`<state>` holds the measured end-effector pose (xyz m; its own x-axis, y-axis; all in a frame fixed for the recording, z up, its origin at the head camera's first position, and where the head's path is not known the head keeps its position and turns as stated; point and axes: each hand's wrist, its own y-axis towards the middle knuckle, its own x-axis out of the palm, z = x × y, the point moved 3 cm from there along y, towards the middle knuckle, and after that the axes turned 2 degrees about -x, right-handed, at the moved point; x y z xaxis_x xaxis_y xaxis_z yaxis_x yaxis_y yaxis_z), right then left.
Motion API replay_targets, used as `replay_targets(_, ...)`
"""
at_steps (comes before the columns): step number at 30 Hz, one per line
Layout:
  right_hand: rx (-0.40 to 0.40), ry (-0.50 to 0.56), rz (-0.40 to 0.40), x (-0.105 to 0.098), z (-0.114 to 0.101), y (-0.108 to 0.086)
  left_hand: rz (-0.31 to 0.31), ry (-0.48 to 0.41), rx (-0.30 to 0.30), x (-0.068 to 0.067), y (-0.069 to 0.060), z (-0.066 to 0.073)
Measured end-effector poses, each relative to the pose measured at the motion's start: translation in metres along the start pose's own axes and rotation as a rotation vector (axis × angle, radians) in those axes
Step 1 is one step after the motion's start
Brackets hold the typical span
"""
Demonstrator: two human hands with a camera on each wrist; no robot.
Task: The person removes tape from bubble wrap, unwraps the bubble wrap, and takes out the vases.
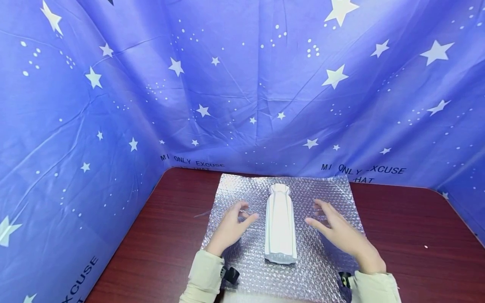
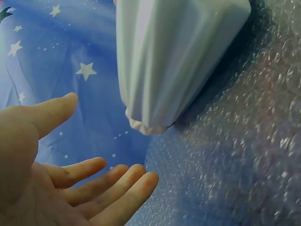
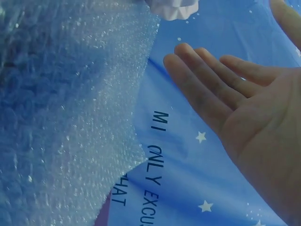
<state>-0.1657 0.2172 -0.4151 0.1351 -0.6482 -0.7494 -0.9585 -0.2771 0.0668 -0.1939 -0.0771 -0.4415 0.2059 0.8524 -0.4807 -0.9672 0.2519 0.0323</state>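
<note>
A white fluted vase (image 1: 280, 223) lies on its side on a sheet of bubble wrap (image 1: 250, 269), its narrow scalloped neck toward the back. My left hand (image 1: 233, 225) hovers to the left of the vase, apart from it, with fingers loosely extended. To the right, my right hand (image 1: 341, 231) is held at a similar distance, also touching nothing. In the left wrist view, the vase (image 2: 174, 56) is seen beyond the spread thumb and fingers. Only the scalloped end of the vase (image 3: 174, 8) shows in the right wrist view, at the top.
The bubble wrap lies on a dark red wooden table (image 1: 151, 252). A blue curtain with white stars (image 1: 257, 84) hangs behind and along the left side. A tiny white speck (image 1: 426, 247) is on the table at the right.
</note>
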Motion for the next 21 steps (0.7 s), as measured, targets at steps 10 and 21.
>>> replay_targets(10, 0.022, 0.024, -0.025, 0.02, 0.002, 0.01, -0.04, 0.005, 0.007, 0.014, 0.0, -0.002)
replay_targets(21, 0.064, 0.044, -0.06, 0.037, 0.002, 0.019, -0.066, -0.008, -0.022, 0.027, 0.001, -0.002)
